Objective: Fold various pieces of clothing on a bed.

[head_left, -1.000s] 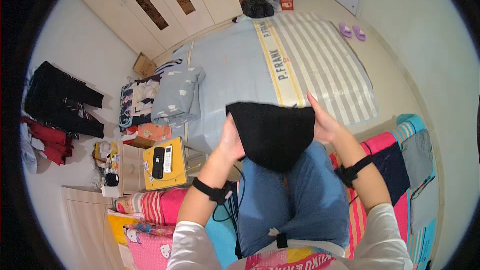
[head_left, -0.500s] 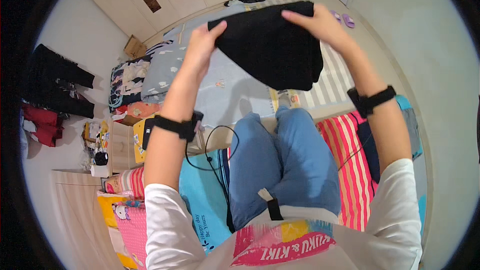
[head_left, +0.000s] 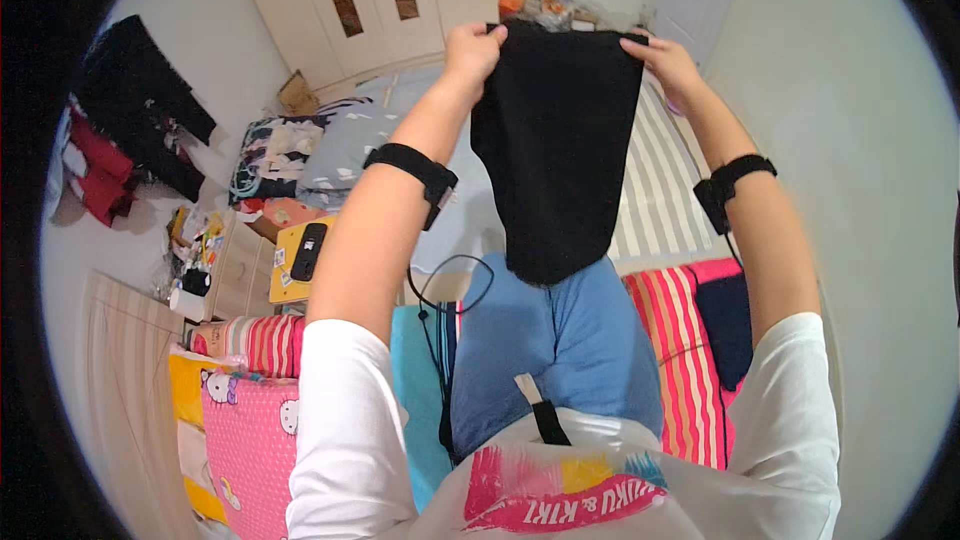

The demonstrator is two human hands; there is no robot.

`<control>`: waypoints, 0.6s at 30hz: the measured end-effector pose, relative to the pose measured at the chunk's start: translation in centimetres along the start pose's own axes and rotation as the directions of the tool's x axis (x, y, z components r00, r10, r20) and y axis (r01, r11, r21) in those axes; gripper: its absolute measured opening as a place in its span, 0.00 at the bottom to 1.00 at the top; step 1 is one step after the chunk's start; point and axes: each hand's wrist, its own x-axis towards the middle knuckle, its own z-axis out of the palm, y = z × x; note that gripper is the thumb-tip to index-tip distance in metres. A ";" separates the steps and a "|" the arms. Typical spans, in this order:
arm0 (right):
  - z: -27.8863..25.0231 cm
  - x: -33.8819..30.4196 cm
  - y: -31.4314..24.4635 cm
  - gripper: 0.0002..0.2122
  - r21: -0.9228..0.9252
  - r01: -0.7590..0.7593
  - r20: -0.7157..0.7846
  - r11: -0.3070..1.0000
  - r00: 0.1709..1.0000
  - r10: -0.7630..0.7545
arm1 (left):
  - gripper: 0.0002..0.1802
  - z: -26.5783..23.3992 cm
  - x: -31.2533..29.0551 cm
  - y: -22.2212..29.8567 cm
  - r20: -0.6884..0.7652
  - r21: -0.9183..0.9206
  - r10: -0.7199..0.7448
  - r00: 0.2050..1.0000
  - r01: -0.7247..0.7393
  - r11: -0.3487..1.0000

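Note:
A piece of black cloth (head_left: 560,145) hangs stretched between my hands, out in front of my knees. Its top edge is wide and nearly straight, and it narrows to a rounded lower end over my thighs. I cannot tell what kind of garment it is. My left hand (head_left: 474,53) pinches the upper left corner, thumb on the near side. At the upper right corner, my right hand (head_left: 666,62) grips the cloth between thumb and fingers. Both arms reach forward, raised, with black straps around the forearms.
Beyond the cloth lies a bed with a striped grey sheet (head_left: 655,195) and a pillow (head_left: 345,150). A red striped towel (head_left: 670,360) lies at my right, a turquoise towel (head_left: 415,380) at my left. A black cable (head_left: 490,290) loops beside my left thigh. Dark clothes (head_left: 145,90) hang on the left wall.
The black cloth has swung from a slanted, bunched shape to hanging lengthwise. My left hand has moved right and slightly up; my right hand has come a little lower and further right.

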 end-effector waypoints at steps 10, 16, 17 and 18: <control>0.9 -5.4 -6.1 0.10 0.141 0.012 0.157 0.990 0.987 -0.034 | 0.09 -6.1 -6.3 4.9 0.188 -0.143 0.100 0.977 -0.074 0.987; 2.1 -21.0 -4.4 0.13 0.114 0.132 0.543 0.985 0.822 -0.173 | 0.11 -11.7 -22.7 3.4 0.277 0.231 -0.229 0.933 0.167 0.959; 2.6 -24.2 -3.6 0.15 0.163 0.091 0.603 0.982 0.779 -0.172 | 0.10 -12.9 -26.0 2.5 0.289 0.305 -0.361 0.887 0.272 0.913; 3.2 -27.5 -2.2 0.14 0.200 0.002 0.672 0.980 0.728 -0.139 | 0.16 -13.7 -29.3 1.3 0.294 0.277 -0.445 0.846 0.370 0.887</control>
